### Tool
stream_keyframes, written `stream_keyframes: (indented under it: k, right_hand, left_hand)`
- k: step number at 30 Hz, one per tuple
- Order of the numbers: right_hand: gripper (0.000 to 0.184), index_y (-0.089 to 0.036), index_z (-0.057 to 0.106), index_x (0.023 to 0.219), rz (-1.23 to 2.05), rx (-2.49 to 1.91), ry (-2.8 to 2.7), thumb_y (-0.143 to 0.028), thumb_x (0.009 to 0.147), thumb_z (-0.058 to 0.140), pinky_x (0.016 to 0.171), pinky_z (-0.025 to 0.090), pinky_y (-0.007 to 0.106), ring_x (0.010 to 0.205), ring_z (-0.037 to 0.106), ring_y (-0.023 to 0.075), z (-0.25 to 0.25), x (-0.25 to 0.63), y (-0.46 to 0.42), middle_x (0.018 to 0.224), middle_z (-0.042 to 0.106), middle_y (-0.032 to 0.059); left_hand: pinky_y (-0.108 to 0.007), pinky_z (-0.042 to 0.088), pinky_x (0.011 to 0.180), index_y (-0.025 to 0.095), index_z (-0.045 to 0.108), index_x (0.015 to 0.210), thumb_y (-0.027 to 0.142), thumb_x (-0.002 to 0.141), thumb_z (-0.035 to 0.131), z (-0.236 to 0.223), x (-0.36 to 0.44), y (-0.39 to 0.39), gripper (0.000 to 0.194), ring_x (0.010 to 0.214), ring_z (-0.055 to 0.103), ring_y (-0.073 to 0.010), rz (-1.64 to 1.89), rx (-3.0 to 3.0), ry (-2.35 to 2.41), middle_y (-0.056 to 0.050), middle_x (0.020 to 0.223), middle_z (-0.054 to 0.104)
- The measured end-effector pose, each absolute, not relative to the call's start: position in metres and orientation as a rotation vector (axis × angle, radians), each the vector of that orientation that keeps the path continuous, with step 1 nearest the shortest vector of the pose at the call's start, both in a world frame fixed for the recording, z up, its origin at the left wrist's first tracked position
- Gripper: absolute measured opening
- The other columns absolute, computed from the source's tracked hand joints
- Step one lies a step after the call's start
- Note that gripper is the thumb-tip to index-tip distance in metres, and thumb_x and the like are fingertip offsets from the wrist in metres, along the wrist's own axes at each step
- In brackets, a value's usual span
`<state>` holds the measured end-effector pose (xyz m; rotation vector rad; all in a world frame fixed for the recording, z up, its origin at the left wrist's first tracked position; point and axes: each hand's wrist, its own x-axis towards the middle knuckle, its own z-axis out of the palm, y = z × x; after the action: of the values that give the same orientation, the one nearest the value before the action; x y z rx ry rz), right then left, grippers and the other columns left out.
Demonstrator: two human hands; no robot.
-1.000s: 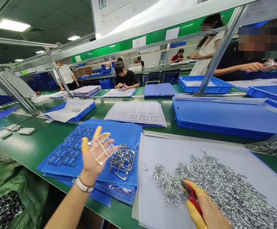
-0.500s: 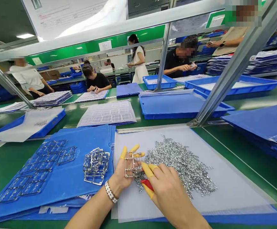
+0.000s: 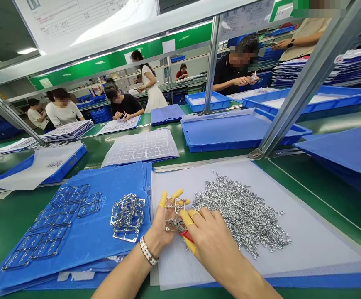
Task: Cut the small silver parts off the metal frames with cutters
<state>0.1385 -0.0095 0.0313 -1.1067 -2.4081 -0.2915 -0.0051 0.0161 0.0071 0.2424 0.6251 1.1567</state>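
The left hand was raised over the near left corner of a translucent corrugated plastic sheet, with its fingers spread and yellow finger cots on the tips. A small wire frame of silvery metal stood against that palm, upright and just above the sheet. The right hand came in beside it, its fingers curled close together around red-handled pliers, with yellow cots on them too. The steel nose of the pliers touched the lower part of the frame, apparently pinching it, though the exact grip was too small to tell. A beaded bracelet circled the left wrist. To the right of the hands, a heap of small metal clips spread across the sheet. Left of the sheet, on a blue plastic folder, lay flat wire grids and, right beside the left hand, a tangled stack of wire frames. Beyond them, on the green worktop, were a printed grid sheet and a blue tray. Across the bench, a co-worker held a small piece in both hands.
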Motion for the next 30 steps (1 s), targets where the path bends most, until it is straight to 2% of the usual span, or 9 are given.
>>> stream_keyframes:
  k: [4, 10, 14, 22, 25, 30]
  right_hand:
    - [0.041, -0.016, 0.06, 0.108, -0.304, -1.131, -2.41, -0.024, 0.07, 0.073, 0.065, 0.031, 0.037, 0.077, 0.051, 0.0228, 0.0322, 0.1377, -0.0111, 0.08, 0.063, 0.0045]
    - [0.034, -0.017, 0.061, 0.103, -0.3, -1.127, -2.424, -0.022, 0.072, 0.071, 0.066, 0.03, 0.037, 0.079, 0.051, 0.0227, 0.032, 0.1379, -0.0119, 0.081, 0.062, 0.0047]
    - [0.037, -0.017, 0.06, 0.106, -0.334, -1.132, -2.432, -0.024, 0.072, 0.072, 0.066, 0.029, 0.036, 0.078, 0.05, 0.0223, 0.0304, 0.1366, -0.0108, 0.08, 0.062, 0.0049]
    - [0.016, -0.02, 0.062, 0.083, -0.4, -1.152, -2.455, -0.016, 0.07, 0.069, 0.063, 0.027, 0.037, 0.071, 0.047, 0.0209, 0.0316, 0.1341, -0.0106, 0.071, 0.058, 0.0017]
    - [0.016, -0.02, 0.062, 0.081, -0.414, -1.16, -2.45, -0.012, 0.068, 0.068, 0.063, 0.027, 0.037, 0.069, 0.047, 0.0209, 0.0312, 0.1341, -0.0113, 0.069, 0.057, 0.0012]
    - [0.03, -0.017, 0.063, 0.096, -0.391, -1.204, -2.411, -0.016, 0.067, 0.072, 0.064, 0.027, 0.037, 0.071, 0.049, 0.0209, 0.0328, 0.1389, -0.0113, 0.073, 0.06, 0.0014]
  left_hand:
    - [-0.021, 0.04, 0.05, 0.014, 0.052, 0.129, 0.056, 0.086, 0.047, 0.0124, -0.0042, 0.0142, 0.06, 0.048, 0.052, -0.0078, 1.156, 0.226, 0.632, -0.009, 0.088, 0.067]
    - [-0.021, 0.039, 0.049, 0.015, 0.051, 0.13, 0.058, 0.084, 0.047, 0.0076, -0.0055, 0.0151, 0.063, 0.052, 0.055, -0.0101, 1.147, 0.25, 0.623, -0.01, 0.091, 0.067]
    - [-0.021, 0.038, 0.049, 0.014, 0.05, 0.131, 0.057, 0.085, 0.047, 0.0092, -0.0042, 0.0152, 0.063, 0.05, 0.053, -0.0089, 1.153, 0.252, 0.64, -0.01, 0.091, 0.068]
    - [-0.021, 0.038, 0.049, 0.012, 0.048, 0.133, 0.058, 0.085, 0.046, 0.0107, -0.0051, 0.0136, 0.065, 0.059, 0.06, -0.0132, 1.129, 0.265, 0.68, -0.013, 0.096, 0.068]
    - [-0.021, 0.039, 0.05, 0.014, 0.047, 0.134, 0.056, 0.086, 0.044, 0.0078, -0.0058, 0.011, 0.063, 0.061, 0.06, -0.0136, 1.113, 0.304, 0.669, -0.013, 0.1, 0.068]
    - [-0.021, 0.04, 0.051, 0.017, 0.046, 0.135, 0.054, 0.088, 0.044, 0.0074, -0.0053, 0.0091, 0.06, 0.061, 0.058, -0.013, 1.091, 0.339, 0.648, -0.012, 0.099, 0.068]
